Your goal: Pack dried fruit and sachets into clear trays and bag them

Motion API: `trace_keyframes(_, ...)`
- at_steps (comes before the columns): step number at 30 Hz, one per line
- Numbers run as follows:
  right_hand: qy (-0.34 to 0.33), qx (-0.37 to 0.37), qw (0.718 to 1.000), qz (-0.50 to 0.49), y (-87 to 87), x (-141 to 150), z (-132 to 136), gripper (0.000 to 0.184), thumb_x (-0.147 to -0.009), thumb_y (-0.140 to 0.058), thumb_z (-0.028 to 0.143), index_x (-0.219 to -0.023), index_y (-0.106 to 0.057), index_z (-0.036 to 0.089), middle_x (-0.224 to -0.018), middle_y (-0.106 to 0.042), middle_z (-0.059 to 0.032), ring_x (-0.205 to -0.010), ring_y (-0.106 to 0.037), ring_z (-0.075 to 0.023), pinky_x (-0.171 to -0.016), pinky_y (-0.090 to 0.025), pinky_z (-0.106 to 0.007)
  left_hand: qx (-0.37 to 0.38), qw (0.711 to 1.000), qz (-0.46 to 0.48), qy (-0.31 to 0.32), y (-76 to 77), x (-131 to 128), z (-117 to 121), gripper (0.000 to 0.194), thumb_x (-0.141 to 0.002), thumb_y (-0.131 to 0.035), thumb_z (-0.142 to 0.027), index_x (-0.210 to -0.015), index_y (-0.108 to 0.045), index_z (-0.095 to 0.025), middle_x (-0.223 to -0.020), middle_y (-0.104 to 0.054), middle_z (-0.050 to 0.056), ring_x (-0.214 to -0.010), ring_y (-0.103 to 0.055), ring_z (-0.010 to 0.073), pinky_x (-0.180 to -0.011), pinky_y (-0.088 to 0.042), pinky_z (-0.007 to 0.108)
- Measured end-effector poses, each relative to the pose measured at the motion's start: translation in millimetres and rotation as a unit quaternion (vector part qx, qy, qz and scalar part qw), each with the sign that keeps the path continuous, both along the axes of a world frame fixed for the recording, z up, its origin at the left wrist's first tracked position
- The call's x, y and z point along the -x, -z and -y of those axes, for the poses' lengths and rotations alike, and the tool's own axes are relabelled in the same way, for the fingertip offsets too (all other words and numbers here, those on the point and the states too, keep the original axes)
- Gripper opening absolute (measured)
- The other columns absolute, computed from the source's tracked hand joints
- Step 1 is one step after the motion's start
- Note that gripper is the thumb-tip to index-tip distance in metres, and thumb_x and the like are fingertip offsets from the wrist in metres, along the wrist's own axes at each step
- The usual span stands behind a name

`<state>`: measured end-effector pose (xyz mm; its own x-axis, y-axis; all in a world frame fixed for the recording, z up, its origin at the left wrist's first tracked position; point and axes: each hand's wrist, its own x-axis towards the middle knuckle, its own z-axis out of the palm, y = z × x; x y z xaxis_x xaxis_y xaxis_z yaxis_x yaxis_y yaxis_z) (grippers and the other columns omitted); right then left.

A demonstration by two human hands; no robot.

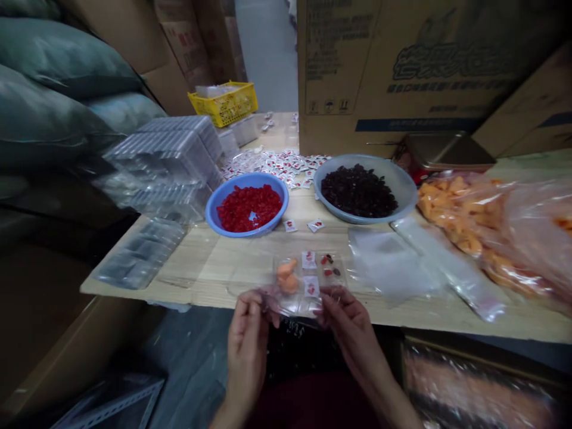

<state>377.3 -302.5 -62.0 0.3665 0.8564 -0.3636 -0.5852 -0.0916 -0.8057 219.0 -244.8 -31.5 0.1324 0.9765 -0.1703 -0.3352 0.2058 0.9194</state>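
Note:
A clear plastic compartment tray (322,262) lies at the table's front edge between my hands. Orange dried fruit pieces (287,277) fill its left side, two small printed sachets (311,286) lie in the middle, and a few red and dark dried fruits (330,266) sit at the right. My left hand (250,325) is closed in a pinch at the near left corner, on clear plastic; whether this is the tray or a film around it cannot be made out. My right hand (351,319) grips the near right corner, fingers bent round the edge.
Behind the tray stand a blue bowl (212,218) of red dried fruit and a pale bowl (406,193) of dark fruit. Sachets (290,165) lie heaped beyond. Stacked clear trays (170,149) stand left; plastic bags (393,259) and bagged orange fruit (465,208) lie right.

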Motion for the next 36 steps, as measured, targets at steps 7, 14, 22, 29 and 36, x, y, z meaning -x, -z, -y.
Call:
trace_keyframes(7,-0.003,0.028,0.968,0.25,23.3,-67.0,-11.6,0.05,-0.079,-0.075,0.049,-0.115,-0.062,0.016,-0.063,-0.058,0.004,-0.057,-0.051,-0.0118,-0.059,-0.042,-0.026,-0.053,0.988,-0.134,0.045,24.6,6.2,-52.6,0.048,-0.09,-0.062,-0.046,-0.129,-0.048,-0.023,-0.093,-0.064,0.003,-0.076,-0.055,0.0132,-0.07,-0.044,0.025)
trace_keyframes(14,-0.02,0.101,0.873,0.477,48.1,-72.4,-18.0,0.065,-0.085,-0.065,0.054,-0.134,-0.057,0.011,-0.069,-0.055,0.0019,-0.061,-0.05,-0.0135,-0.06,-0.043,-0.028,-0.125,0.908,-0.389,0.092,56.1,1.3,-62.4,0.041,-0.09,-0.059,-0.035,-0.128,-0.051,-0.023,-0.085,-0.057,-0.001,-0.074,-0.056,0.0143,-0.07,-0.044,0.026)
trace_keyframes(22,-0.035,0.061,0.788,0.612,60.9,-81.2,-43.1,0.057,-0.092,-0.056,0.046,-0.136,-0.057,0.01,-0.093,-0.06,-0.0101,-0.078,-0.056,-0.0208,-0.076,-0.05,-0.038,-0.275,0.825,-0.484,0.095,72.0,0.7,-85.0,0.035,-0.095,-0.049,-0.03,-0.127,-0.054,-0.018,-0.119,-0.059,0.014,-0.111,-0.056,0.026,-0.098,-0.045,0.044)
trace_keyframes(29,-0.008,0.053,0.853,0.519,59.6,-67.9,-37.4,0.06,-0.091,-0.059,0.041,-0.142,-0.05,0.012,-0.094,-0.062,-0.0074,-0.079,-0.057,-0.0189,-0.076,-0.052,-0.037,-0.219,0.848,-0.466,0.126,76.9,0.1,-85.0,0.055,-0.092,-0.057,-0.04,-0.141,-0.046,-0.017,-0.118,-0.061,0.013,-0.11,-0.058,0.0261,-0.099,-0.045,0.045)
trace_keyframes(36,0.055,0.027,0.871,0.487,70.6,-62.3,-12.7,0.057,-0.091,-0.059,0.04,-0.143,-0.049,0.018,-0.098,-0.057,-0.0056,-0.084,-0.056,-0.0178,-0.078,-0.051,-0.035,-0.265,0.844,-0.454,0.11,76.9,-0.4,-72.4,0.051,-0.092,-0.057,-0.039,-0.138,-0.048,-0.02,-0.124,-0.057,0.013,-0.116,-0.053,0.027,-0.103,-0.042,0.048)
